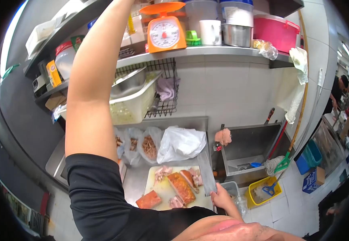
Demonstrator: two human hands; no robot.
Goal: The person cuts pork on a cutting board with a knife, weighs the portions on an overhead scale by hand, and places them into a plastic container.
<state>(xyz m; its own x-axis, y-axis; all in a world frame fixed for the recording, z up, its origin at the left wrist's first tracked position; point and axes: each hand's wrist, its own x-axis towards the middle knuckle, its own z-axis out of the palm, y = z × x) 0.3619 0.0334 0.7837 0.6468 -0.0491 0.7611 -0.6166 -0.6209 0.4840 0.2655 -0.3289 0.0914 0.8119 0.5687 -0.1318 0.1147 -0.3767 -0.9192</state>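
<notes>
Bare right hand gripping a broad grey metal cleaver, just beside roast meat.
Taking the board as clock face, the left arm, black-sleeved, rises at ten o'clock; its fingers are out of sight, so I can't tell their state. The right fingers are clamped on the cleaver's near end, at four. On the white rectangular cutting board, reddish-brown slabs of roast meat lie mid-board, another block at eight. Beyond, at twelve, a crumpled white plastic bag sits on the steel worktop; farther off, an orange dial scale stands shelved.
</notes>
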